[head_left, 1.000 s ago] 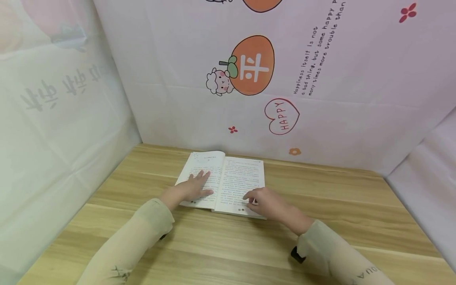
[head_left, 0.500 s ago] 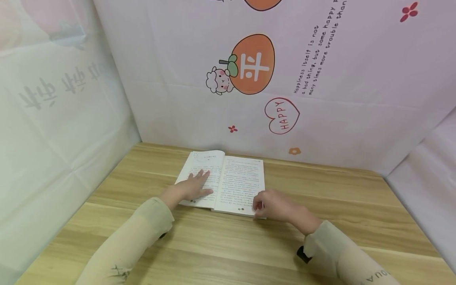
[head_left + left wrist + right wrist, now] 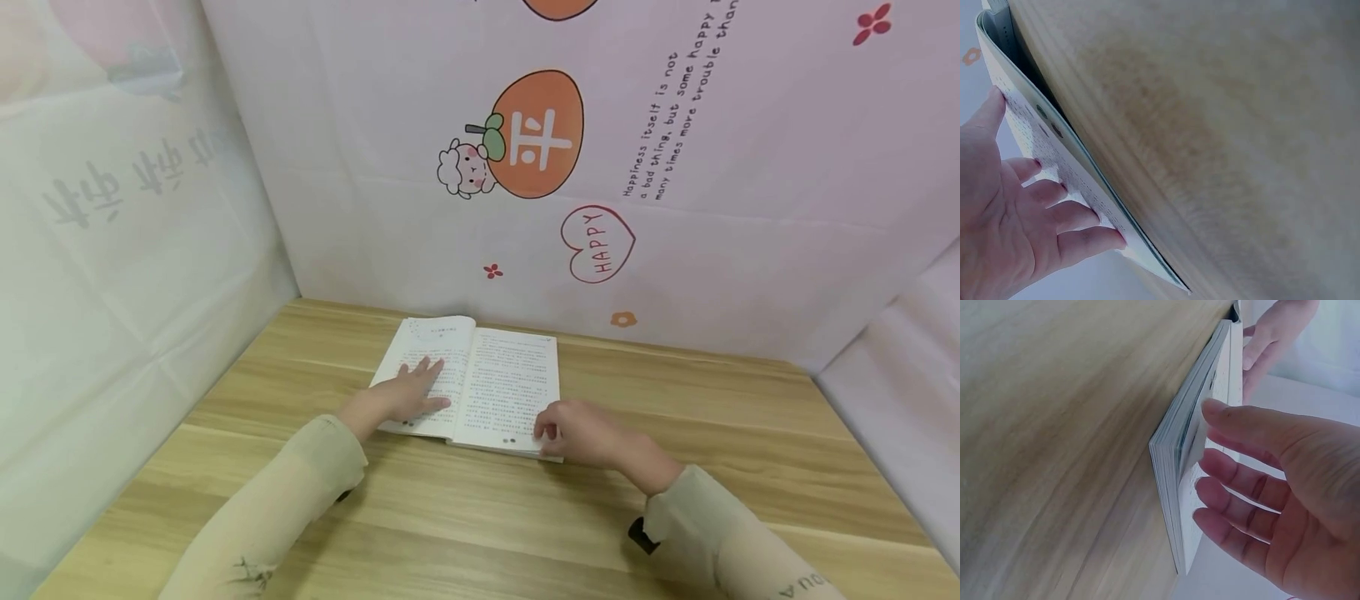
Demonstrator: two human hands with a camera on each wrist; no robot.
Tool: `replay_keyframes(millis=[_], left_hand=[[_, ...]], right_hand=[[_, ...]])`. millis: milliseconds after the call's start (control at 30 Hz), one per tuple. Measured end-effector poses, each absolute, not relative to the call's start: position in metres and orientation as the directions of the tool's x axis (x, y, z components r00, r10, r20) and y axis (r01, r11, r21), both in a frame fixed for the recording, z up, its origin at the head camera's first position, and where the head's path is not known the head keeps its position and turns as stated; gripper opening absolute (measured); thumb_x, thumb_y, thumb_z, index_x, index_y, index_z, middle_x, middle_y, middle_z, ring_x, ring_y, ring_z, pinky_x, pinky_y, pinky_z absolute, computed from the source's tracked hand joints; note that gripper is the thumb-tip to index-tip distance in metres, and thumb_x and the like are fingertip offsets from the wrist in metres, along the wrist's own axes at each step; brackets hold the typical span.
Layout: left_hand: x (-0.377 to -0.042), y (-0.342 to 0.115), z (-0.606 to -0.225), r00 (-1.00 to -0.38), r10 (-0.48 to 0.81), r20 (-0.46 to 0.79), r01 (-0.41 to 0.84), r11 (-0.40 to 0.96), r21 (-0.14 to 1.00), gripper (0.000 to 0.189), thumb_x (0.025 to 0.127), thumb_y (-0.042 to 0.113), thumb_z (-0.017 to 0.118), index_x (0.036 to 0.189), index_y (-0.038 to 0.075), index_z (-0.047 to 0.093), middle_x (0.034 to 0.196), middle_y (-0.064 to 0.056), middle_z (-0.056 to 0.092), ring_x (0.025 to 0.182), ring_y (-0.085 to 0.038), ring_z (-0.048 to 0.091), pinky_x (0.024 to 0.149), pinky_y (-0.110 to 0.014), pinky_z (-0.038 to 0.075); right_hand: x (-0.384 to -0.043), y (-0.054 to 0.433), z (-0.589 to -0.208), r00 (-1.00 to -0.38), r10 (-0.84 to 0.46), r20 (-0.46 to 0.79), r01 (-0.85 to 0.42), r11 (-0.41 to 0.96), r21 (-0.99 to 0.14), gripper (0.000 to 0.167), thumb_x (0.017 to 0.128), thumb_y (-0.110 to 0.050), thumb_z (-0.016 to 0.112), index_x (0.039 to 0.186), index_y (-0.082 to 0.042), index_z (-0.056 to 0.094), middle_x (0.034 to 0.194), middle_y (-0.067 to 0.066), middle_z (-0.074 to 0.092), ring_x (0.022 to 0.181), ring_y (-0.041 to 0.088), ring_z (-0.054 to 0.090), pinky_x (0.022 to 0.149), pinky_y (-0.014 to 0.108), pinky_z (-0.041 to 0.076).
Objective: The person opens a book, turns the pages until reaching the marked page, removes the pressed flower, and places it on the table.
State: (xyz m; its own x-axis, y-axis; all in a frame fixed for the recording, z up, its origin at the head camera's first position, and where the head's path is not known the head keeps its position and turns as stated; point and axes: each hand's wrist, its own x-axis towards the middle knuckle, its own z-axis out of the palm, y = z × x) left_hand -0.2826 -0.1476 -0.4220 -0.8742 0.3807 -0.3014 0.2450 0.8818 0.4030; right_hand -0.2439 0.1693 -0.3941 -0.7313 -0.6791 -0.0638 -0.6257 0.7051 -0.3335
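Note:
An open book [image 3: 510, 367] with printed pages lies on the wooden table, close to the back wall. My left hand [image 3: 408, 393] rests spread on the left page, its fingers and thumb apart; the left wrist view shows the fingertips of that hand [image 3: 1016, 206] against the print. At the lower right corner of the book, my right hand [image 3: 581, 431] has its thumb and index finger at the right page [image 3: 1194, 440]. Its corner stands slightly raised from the pages beneath, between thumb and index. The other right fingers curve loosely over the paper.
The wooden table [image 3: 450, 517] reaches around the book on both sides and toward me. A white printed cloth [image 3: 375, 167] rises behind the table, with another cloth wall [image 3: 135, 292] at the left. A black band [image 3: 642, 535] shows under the right sleeve.
My right hand has moved right and down from over the right page to its lower corner, and the fingers have curled in. The page corner has lifted slightly. The left hand stays put.

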Motion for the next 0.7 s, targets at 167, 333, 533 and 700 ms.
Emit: replay_keyframes(millis=[167, 333, 533, 700], left_hand=[[-0.282, -0.146, -0.417, -0.874, 0.38, -0.304, 0.242, 0.881, 0.407, 0.082, 0.107, 0.049, 0.047, 0.165, 0.006, 0.007, 0.168, -0.025, 0.0, 0.148, -0.059, 0.002, 0.115, -0.072, 0.016], [-0.283, -0.146, -0.417, -0.873, 0.382, -0.302, 0.245, 0.881, 0.406, 0.083, 0.107, 0.049, 0.047, 0.165, 0.007, 0.006, 0.168, -0.025, 0.0, 0.147, -0.059, 0.002, 0.115, -0.072, 0.016], [-0.284, -0.147, -0.42, -0.876, 0.374, -0.305, 0.231, 0.88, 0.415, 0.083, 0.107, 0.05, 0.047, 0.165, 0.007, 0.006, 0.168, -0.024, -0.001, 0.148, -0.058, 0.001, 0.116, -0.071, 0.014], [-0.285, -0.147, -0.423, -0.876, 0.372, -0.308, 0.228, 0.88, 0.417, 0.083, 0.107, 0.05, 0.047, 0.165, 0.007, 0.006, 0.168, -0.024, -0.001, 0.148, -0.058, 0.0, 0.117, -0.07, 0.013]], right_hand=[[-0.243, 0.171, -0.39, -0.724, -0.688, -0.044, -0.648, 0.7, -0.301, 0.007, 0.09, -0.009, 0.078, 0.096, -0.011, 0.077, 0.082, -0.009, 0.06, 0.068, 0.006, 0.05, 0.061, 0.024, 0.046], [-0.243, 0.172, -0.39, -0.703, -0.711, -0.016, -0.679, 0.679, -0.279, 0.01, 0.088, -0.004, 0.077, 0.096, -0.009, 0.078, 0.084, -0.007, 0.062, 0.068, 0.005, 0.05, 0.06, 0.023, 0.046], [-0.243, 0.173, -0.396, -0.677, -0.735, 0.022, -0.721, 0.658, -0.219, 0.013, 0.084, -0.001, 0.079, 0.094, -0.01, 0.078, 0.083, -0.005, 0.064, 0.07, 0.005, 0.053, 0.061, 0.023, 0.048], [-0.241, 0.176, -0.4, -0.67, -0.738, 0.074, -0.738, 0.652, -0.175, 0.012, 0.083, -0.003, 0.081, 0.092, -0.011, 0.078, 0.088, -0.003, 0.065, 0.071, 0.004, 0.055, 0.063, 0.023, 0.05]])
